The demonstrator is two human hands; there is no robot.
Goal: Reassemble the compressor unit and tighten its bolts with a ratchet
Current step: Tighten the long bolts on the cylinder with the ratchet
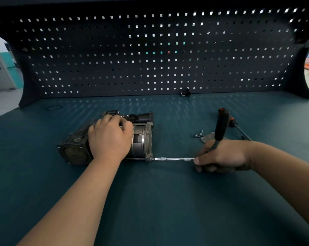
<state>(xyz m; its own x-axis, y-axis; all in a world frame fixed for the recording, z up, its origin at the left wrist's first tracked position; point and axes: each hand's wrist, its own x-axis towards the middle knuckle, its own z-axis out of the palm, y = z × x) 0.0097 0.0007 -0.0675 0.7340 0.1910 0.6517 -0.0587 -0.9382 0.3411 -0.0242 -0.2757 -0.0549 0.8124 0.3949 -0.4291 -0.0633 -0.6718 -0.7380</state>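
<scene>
Gripping the compressor unit from above with the left hand, fingers curled over the far top edge and palm down on the housing. Lying on its side left of centre on the matte teal bench top: dull grey cast metal, with a smooth cylindrical can banded in brighter steel, a square flange at the right end, a darker grimy block with a round face at the near left end, and black fittings along the far side.

Wrapping the right hand round the head end of the ratchet, with the thumb laid toward the knurled end of the chrome extension bar and the black handle standing up and away past the knuckles. Running level with the bench from that hand leftward, through a small bright socket to the bolt at the flange's near lower corner.

Behind the right hand, resting on the bench: a few short bright screws, loose, just beside a flat pale metal plate partly hidden by the handle. Farther back, a screwdriver with an orange-and-black grip and a thin dark shaft. Near the back left, a thin dark O-ring lying flat. At the foot of the dark pegboard with its square punched holes, a small black fitting, too small to tell more.
</scene>
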